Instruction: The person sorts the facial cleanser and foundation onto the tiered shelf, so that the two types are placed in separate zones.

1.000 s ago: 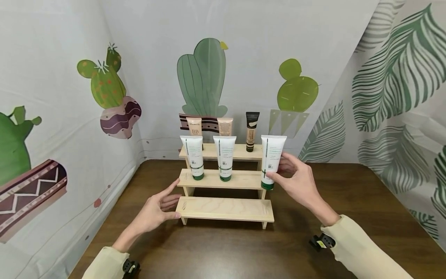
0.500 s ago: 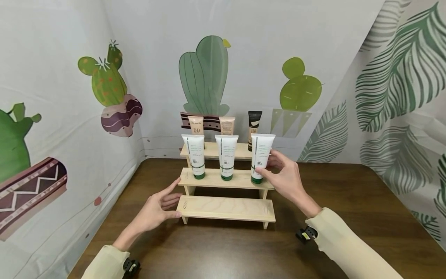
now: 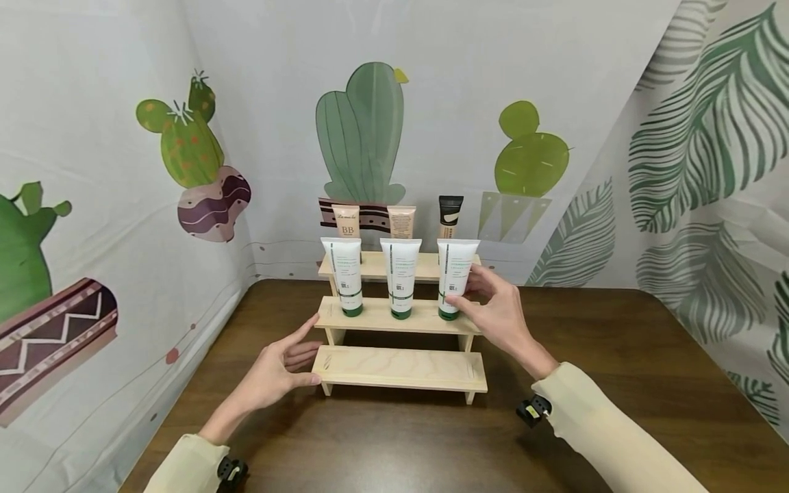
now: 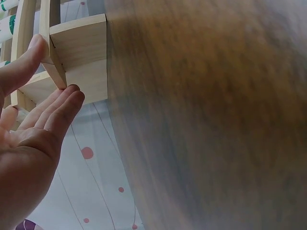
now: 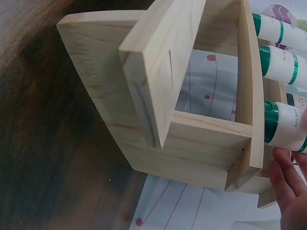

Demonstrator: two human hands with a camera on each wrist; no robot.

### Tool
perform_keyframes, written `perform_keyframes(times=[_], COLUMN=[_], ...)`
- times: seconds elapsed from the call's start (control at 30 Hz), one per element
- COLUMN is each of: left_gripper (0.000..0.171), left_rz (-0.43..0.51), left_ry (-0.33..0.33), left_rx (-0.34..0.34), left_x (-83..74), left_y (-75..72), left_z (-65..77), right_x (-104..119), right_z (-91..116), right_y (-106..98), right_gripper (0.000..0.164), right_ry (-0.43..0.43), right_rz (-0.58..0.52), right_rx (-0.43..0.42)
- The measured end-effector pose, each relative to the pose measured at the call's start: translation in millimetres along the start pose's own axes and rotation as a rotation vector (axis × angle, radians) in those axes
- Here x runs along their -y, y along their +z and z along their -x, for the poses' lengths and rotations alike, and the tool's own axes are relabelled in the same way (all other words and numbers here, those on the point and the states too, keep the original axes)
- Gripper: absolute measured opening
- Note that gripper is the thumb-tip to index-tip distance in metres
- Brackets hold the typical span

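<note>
My right hand (image 3: 498, 309) pinches a white squeeze tube (image 3: 457, 270) with a green cap, thumb in front and fingers behind. That tube stands cap-down at the right end of the middle step of a light wooden three-step display rack (image 3: 401, 368). In the right wrist view its green cap (image 5: 271, 121) is right at the step's surface. Two matching tubes, a middle one (image 3: 401, 274) and a left one (image 3: 345, 274), share the step. My left hand (image 3: 277, 370) rests against the rack's left side, fingers extended; in the left wrist view, its fingertips (image 4: 73, 91) touch the wood.
On the top step stand a beige BB tube (image 3: 346, 220), another beige tube (image 3: 402, 222) and a black-capped tube (image 3: 451, 212), partly hidden by the front row. The rack sits on a dark brown table (image 3: 382, 445), with a cactus-print cloth (image 3: 456, 82) behind.
My right hand has carried the third white tube leftward, from beside the rack's right edge onto the middle step, in line with the other two. The left hand has stayed at the rack.
</note>
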State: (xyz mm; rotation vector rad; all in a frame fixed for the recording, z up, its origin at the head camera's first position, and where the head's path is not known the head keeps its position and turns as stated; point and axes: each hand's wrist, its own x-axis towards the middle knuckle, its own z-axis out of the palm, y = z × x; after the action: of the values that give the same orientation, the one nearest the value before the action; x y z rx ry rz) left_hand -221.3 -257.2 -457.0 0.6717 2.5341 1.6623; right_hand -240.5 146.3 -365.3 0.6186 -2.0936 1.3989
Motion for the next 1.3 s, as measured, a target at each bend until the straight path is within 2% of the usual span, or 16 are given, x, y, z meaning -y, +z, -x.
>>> perform_keyframes(times=[0.4,0.63,1.13,1.3], left_gripper=[0.108,0.107,0.107,0.107], left_rz=[0.001,0.0,-0.002,0.003], left_ry=[-0.01,-0.01,-0.003,-0.009], left_rx=[0.001,0.0,0.001,0.003], left_x=[-2.2,-2.7,-2.2,-1.8], left_y=[1.5,2.2,2.6,4.5], left_z=[-0.9,-2.2,-3.7,-3.2], right_x=[-3,-44,-43,-37], right_z=[0,-1,1,8], right_y=[2,3,-5,-12], right_gripper=[0.049,0.051,0.051,0.051], right_ry=[0.004,0.003,0.028,0.055], right_rz=[-0.006,0.008,-0.012,-0.004], right_rx=[-0.001,0.005,0.045,-0.005])
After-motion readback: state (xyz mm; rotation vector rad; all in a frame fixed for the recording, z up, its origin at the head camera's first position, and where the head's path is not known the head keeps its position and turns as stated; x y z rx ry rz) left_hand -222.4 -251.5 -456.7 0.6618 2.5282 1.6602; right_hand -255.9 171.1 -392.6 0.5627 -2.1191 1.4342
